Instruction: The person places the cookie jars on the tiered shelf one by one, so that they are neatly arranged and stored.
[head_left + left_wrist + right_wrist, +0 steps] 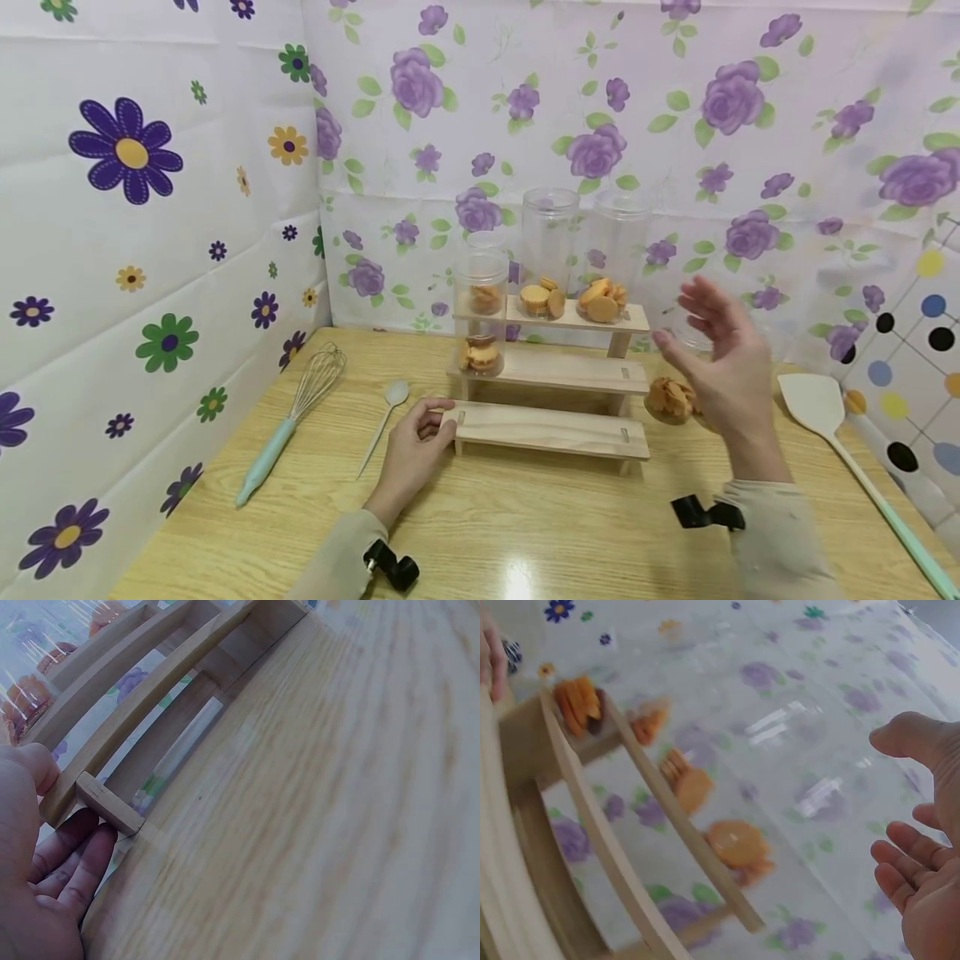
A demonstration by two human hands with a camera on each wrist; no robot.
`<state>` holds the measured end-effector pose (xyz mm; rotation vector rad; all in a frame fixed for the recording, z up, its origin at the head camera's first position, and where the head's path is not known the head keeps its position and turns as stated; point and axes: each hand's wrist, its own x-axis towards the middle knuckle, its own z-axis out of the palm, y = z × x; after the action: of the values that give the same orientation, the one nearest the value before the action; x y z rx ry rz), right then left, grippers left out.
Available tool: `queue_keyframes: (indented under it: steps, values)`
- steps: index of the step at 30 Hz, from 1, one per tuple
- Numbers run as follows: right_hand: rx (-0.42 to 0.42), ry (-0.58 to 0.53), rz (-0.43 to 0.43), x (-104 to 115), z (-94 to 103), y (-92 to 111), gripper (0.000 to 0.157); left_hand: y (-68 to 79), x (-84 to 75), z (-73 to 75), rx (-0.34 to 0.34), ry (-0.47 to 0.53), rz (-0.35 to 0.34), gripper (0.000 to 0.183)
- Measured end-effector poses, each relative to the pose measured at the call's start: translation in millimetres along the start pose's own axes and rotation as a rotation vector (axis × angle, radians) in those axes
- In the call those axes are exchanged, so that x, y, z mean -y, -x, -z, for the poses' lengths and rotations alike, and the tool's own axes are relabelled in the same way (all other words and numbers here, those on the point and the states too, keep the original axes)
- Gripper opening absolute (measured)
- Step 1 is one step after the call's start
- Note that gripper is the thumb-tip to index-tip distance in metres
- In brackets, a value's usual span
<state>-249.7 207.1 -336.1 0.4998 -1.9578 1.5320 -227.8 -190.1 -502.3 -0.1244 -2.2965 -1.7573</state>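
Note:
A three-step wooden display rack [551,429] stands on the table. My left hand [420,442] grips the left end of its lowest step, thumb above and fingers below in the left wrist view. Clear jars with cookies line the top step, among them a middle jar [551,225] and a right jar [618,233]. Another cookie jar [480,333] is at the left of the middle step. Raised in the air to the right of the rack, my right hand [723,375] holds nothing, its fingers spread from the thumb. Behind it, a jar of cookies [670,400] stands on the table, partly hidden.
On the left lie a whisk [288,425] with a pale green handle and a small pale spoon [386,417]. A white spatula [813,400] with a green handle lies on the far right. Flowered cloth [450,108] hangs behind the table.

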Motion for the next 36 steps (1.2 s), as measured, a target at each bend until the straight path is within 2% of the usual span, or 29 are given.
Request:
queue_keyframes:
  steps: [7,12,18,26,32,36]
  values:
    - [-0.093,0.116,-0.031,-9,50.9,-2,0.092,0.1,0.4,-0.6,-0.007,0.002,-0.012,0.025]
    - [-0.141,0.177,-0.101,-23,73.5,5,0.097,-0.7,-0.3,-0.7,-0.006,0.006,-0.016,0.025]
    - [-0.189,0.182,-0.213,-51,86.2,13,0.102,0.6,-1.0,0.9,0.001,0.010,-0.003,0.025]
    - [-0.193,0.193,-0.284,-106,100.9,30,0.098,-0.5,-3.3,0.0,0.004,0.009,-0.005,0.025]
    - [-0.144,0.171,-0.404,-151,104.4,51,0.098,0.0,-2.1,0.0,0.004,0.000,-0.002,0.026]
    - [-0.125,0.186,-0.467,-170,103.3,64,0.100,0.2,-0.4,0.2,0.007,0.003,0.006,0.026]
